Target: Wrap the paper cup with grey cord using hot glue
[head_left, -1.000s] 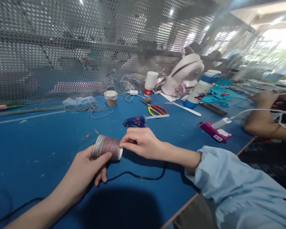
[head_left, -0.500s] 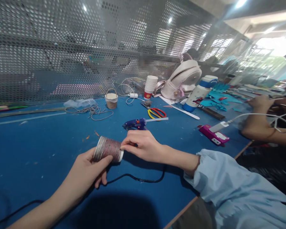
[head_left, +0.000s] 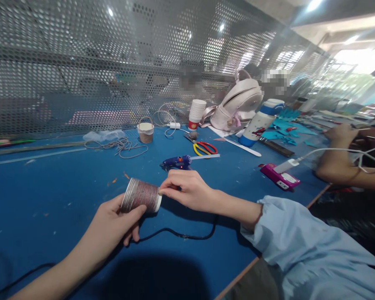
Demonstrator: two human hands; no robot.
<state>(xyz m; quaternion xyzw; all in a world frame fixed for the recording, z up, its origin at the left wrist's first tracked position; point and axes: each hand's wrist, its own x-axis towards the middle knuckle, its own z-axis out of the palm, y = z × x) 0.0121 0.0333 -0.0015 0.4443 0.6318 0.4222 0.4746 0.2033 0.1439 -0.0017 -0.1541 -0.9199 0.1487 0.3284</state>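
Note:
My left hand (head_left: 115, 223) is wrapped round a paper cup (head_left: 141, 196) that lies tilted on its side above the blue table. Grey and dull-red cord is wound in close rows around the cup, leaving a white band bare at its right end. At that band, the thumb and fingertips of my right hand (head_left: 187, 187) are pinched together, touching the cup. Whatever sits between those fingertips is too small to make out. Just beyond my right hand lies a blue glue gun (head_left: 176, 162) with a clear glue stick in its back. A black cable (head_left: 187, 236) runs beneath my hands.
Behind stand a small cord-wrapped basket (head_left: 145, 132), loose grey cord (head_left: 123, 146), scissors (head_left: 203, 148), stacked paper cups (head_left: 197, 113), a bottle (head_left: 259, 125) and a pale backpack (head_left: 237, 104). A magenta power strip (head_left: 279, 176) lies right, near another person's arm (head_left: 339, 158). A perforated metal screen (head_left: 112, 62) borders the table.
Very little differs. The cup and my left hand have shifted slightly to the left; my right hand keeps its pinch at the white band.

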